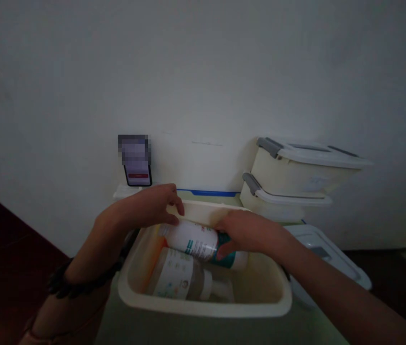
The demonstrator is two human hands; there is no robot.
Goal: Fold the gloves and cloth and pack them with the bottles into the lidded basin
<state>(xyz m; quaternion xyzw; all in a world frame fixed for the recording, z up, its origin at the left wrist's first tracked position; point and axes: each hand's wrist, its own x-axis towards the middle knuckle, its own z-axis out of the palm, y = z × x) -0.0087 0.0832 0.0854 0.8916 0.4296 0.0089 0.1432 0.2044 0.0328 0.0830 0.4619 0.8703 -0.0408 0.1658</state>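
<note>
A white bottle (pixel 197 241) with a teal band and printed label lies on its side within a cream plastic bin (pixel 203 309). My right hand (pixel 242 232) grips its right part, thumb across the teal band and fingers on the far side, partly hidden. Over the bottle's left end is my left hand (pixel 165 206), its fingers curved and apart, the thumb close to the bottle; whether it touches I cannot tell. Nearer to me in the bin, a clear bottle (pixel 176 275) with a white label and white neck lies on its side. An orange item (pixel 154 258) shows along the left wall.
A phone (pixel 138 165) with a blurred screen leans upright against the wall at the back left. Two lidded cream boxes (pixel 296 175) with grey latches are stacked at the back right. A pale lid (pixel 327 254) lies right of the bin. The greenish tabletop (pixel 160 328) shows in front.
</note>
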